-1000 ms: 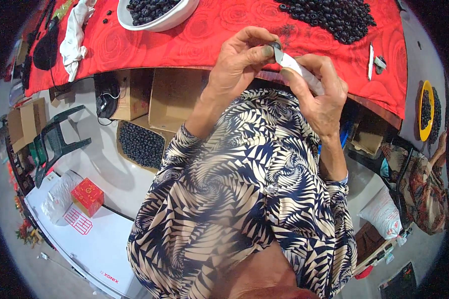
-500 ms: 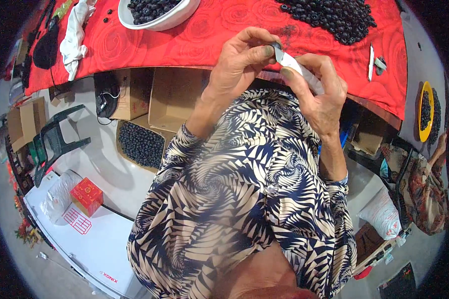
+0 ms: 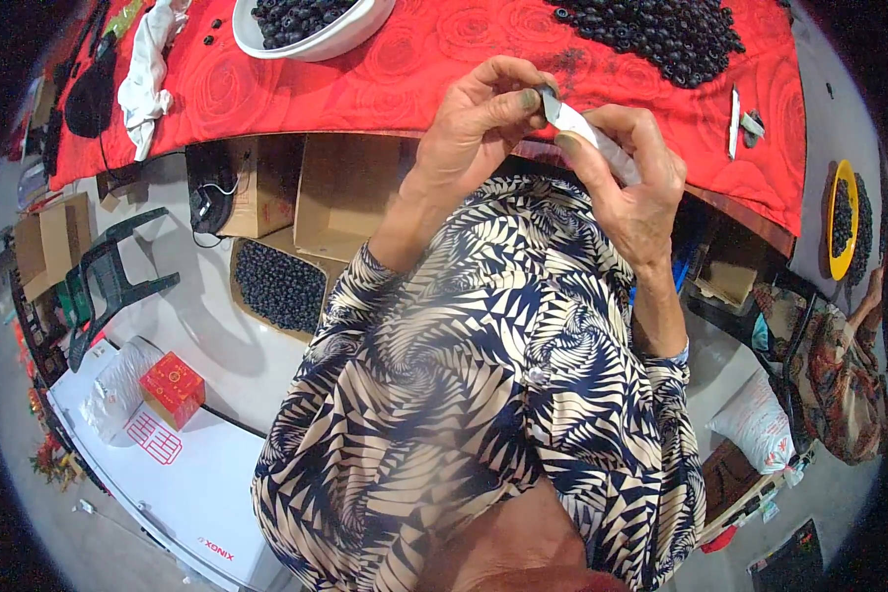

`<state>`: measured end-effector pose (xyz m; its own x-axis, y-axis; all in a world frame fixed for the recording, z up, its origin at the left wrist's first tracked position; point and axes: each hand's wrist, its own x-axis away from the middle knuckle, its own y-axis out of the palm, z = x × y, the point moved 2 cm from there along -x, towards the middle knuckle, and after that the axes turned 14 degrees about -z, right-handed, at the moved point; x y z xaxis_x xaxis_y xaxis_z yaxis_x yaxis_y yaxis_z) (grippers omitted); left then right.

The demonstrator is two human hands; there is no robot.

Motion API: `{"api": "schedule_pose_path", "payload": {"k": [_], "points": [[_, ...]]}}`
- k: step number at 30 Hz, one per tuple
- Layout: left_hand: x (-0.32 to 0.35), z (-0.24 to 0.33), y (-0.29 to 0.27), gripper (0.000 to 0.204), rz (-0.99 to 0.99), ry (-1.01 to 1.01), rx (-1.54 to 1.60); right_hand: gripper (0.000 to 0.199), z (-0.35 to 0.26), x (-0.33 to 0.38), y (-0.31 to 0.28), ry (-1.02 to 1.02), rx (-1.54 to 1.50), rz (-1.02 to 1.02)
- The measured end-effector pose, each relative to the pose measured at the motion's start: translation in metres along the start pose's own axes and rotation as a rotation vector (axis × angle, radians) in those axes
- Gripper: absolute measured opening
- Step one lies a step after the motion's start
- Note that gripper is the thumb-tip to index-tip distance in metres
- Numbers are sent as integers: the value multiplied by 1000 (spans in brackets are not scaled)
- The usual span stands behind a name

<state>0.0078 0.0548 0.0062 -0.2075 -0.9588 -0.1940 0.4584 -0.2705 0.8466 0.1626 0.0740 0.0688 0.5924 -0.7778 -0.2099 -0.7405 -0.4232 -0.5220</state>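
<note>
Near the cloth edge point(image 3: 296, 124), left fingers point(image 3: 506, 109) pinch (seemingly) a bead point(image 3: 546, 96).

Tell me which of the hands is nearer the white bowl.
Left: in the picture, the left hand is below and right of the white bowl; the right hand is farther right and lower.

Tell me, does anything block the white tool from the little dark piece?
Nothing visible does. The left hand pinches the dark piece; the right hand holds the white tool, its grey tip close beside the piece. Contact is too small to tell.
</note>
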Motion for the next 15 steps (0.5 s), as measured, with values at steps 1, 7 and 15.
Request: {"api": "schedule_pose_path", "payload": {"k": [1, 7, 15], "points": [[0, 1, 0, 17, -16, -13, 8, 21, 0, 0, -1, 4, 4, -24], [-2, 5, 1, 14, 6, -69, -31, 21, 2, -3, -4, 40, -47, -65], [0, 6, -3, 13, -105, -130, 41, 15, 37, -17, -23, 49, 312, 159]]}}
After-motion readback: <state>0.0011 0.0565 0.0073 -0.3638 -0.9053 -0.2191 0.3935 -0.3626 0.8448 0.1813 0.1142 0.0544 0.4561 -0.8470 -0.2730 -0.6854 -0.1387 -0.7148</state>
